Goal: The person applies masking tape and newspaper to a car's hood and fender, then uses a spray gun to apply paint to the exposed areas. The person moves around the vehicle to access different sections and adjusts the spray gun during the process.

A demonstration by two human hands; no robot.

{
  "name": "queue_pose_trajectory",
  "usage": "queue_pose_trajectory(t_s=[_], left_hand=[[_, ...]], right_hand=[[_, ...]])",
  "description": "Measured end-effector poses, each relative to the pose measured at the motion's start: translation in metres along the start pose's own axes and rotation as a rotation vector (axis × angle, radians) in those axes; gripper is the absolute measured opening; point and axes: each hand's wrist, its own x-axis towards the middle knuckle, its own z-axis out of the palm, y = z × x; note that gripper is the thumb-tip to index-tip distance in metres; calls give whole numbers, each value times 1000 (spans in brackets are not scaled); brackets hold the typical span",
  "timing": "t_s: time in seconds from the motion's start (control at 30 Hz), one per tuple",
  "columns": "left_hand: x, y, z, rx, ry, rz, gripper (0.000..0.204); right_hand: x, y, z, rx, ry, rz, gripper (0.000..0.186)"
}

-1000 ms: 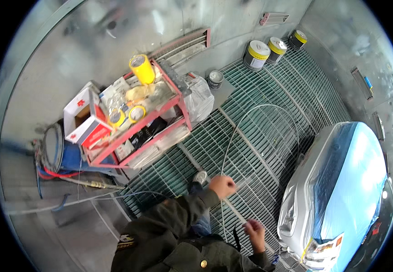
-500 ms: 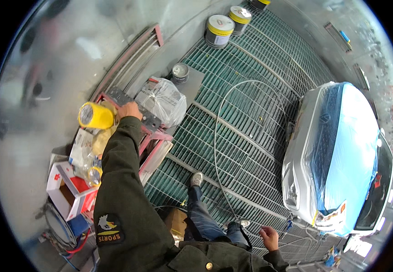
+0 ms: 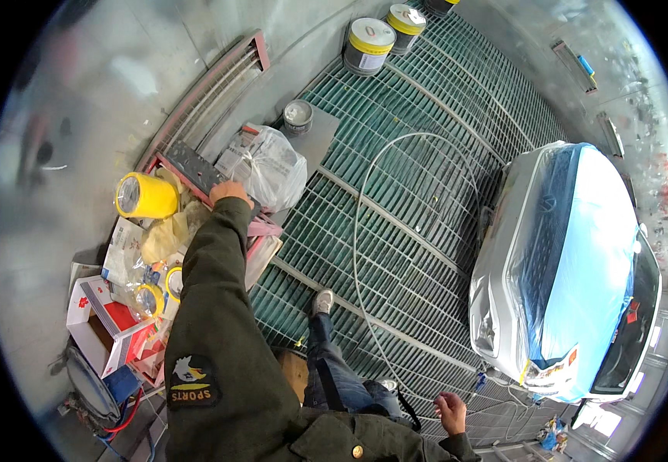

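Note:
My left hand (image 3: 228, 192) has its fingers closed on a dark grey speckled board (image 3: 194, 169) along the top of the red cart (image 3: 261, 228). Beside it on the cart are a yellow roll (image 3: 146, 195), tape rolls (image 3: 147, 299), crumpled pale material (image 3: 166, 239) and an open red-and-white box (image 3: 105, 329). A white plastic bag (image 3: 271, 175) lies just beyond the hand. My right hand (image 3: 450, 414) hangs low at my side, fingers loosely curled but apart, holding nothing that I can see.
A car (image 3: 565, 262) under plastic sheeting stands at the right. A hose (image 3: 358, 215) loops over the grated floor (image 3: 441, 100). Several paint pails (image 3: 368, 54) and a small can (image 3: 298, 114) sit along the back wall. A coiled hose (image 3: 133, 416) lies at lower left.
Since a second ago my left hand has reached leftward and up from over the floor onto the board on the cart and closed on it. My right hand stays low. The view has shifted.

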Motion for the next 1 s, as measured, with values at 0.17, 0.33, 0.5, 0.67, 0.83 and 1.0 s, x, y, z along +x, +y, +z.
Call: queue_pose_trajectory(t_s=[0.17, 0.33, 0.5, 0.67, 0.83, 1.0], left_hand=[[-55, 27, -17, -48, -75, 215, 37], [-215, 127, 70, -319, -106, 725, 36], [-355, 107, 308, -456, -424, 717, 25], [-452, 157, 327, -12, -423, 863, 37], [-475, 216, 287, 202, -418, 805, 38], [-561, 298, 264, 35, -525, 937, 39]], right_hand=[[-12, 32, 11, 51, 14, -50, 23], [-44, 111, 12, 64, 146, -47, 28], [-79, 188, -9, 127, 213, 23, 25], [-144, 325, -36, 114, 418, 271, 24], [-217, 474, 16, 295, 515, 608, 32], [-261, 558, 53, 563, 611, 802, 37]])
